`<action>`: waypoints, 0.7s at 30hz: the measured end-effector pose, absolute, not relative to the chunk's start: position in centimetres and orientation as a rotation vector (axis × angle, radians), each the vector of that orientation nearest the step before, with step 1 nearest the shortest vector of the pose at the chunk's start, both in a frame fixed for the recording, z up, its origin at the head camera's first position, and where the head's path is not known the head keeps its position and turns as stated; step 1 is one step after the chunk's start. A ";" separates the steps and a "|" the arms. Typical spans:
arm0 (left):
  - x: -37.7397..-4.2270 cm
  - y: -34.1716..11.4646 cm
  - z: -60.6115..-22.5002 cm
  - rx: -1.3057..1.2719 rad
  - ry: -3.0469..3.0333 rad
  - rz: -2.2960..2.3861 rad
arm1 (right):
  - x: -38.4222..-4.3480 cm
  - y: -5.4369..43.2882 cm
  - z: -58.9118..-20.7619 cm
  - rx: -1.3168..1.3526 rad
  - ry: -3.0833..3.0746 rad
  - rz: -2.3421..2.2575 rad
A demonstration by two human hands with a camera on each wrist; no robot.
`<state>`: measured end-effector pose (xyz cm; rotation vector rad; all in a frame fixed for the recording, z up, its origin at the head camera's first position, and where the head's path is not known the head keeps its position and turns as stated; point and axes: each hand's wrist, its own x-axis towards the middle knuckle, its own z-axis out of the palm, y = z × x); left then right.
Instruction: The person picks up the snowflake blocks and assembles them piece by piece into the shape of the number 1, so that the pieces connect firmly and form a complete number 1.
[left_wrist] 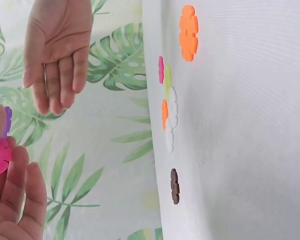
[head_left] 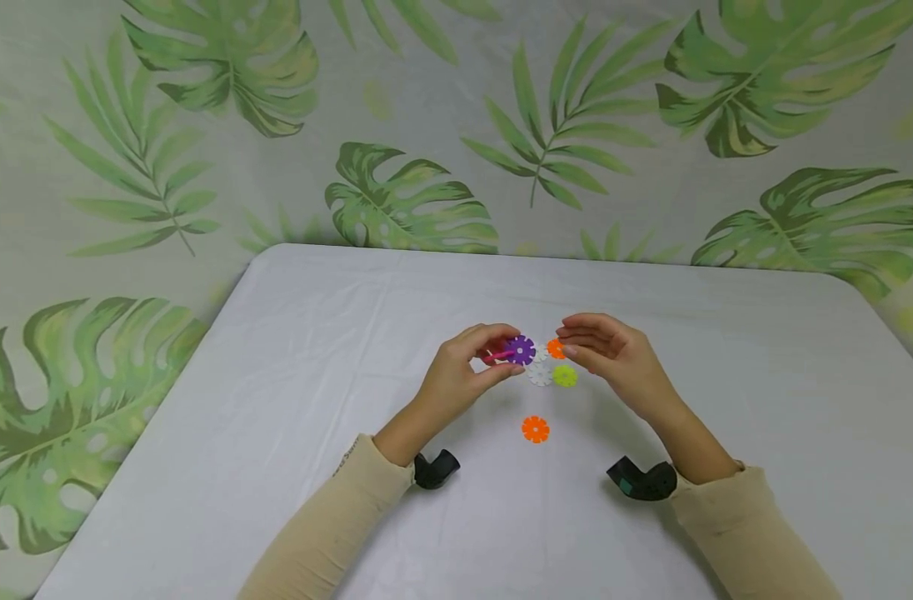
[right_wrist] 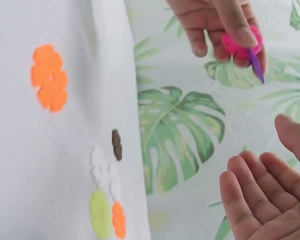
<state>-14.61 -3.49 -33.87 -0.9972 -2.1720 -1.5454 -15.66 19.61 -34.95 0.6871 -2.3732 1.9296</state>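
My left hand (head_left: pixel 460 362) pinches a pink notched disc (right_wrist: pixel 232 46) between thumb and fingers, raised above the table. Slotted into it at an angle is a purple notched disc (head_left: pixel 520 350), seen nearly edge-on in the right wrist view. Facing it from the right, my right hand (head_left: pixel 621 358) hovers with palm toward the pair, fingers relaxed and holding nothing. Its palm and fingers (right_wrist: pixel 260 205) show bare in the right wrist view. Below the hands, a single orange disc (head_left: pixel 535 430) lies on the white table.
Beyond the near orange disc lie white discs (head_left: pixel 541 375), a yellow-green disc (head_left: pixel 565 376) and another orange disc (head_left: pixel 555 348) close together. A brown disc (left_wrist: pixel 175 186) and a loose pink disc (left_wrist: pixel 161 69) lie near them. A leaf-patterned cloth (head_left: pixel 411 200) hangs behind the table (head_left: pixel 314 333).
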 end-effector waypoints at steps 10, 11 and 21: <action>-14.0 -3.6 -32.9 -1.001 -2.169 -1.538 | -16.0 21.2 -36.7 0.588 -2.501 1.812; -14.0 -3.6 -33.0 -1.003 -2.167 -1.538 | -16.0 21.3 -37.0 0.583 -2.510 1.802; -14.0 -3.7 -33.0 -0.996 -2.175 -1.553 | -16.9 22.1 -39.4 0.547 -2.643 1.656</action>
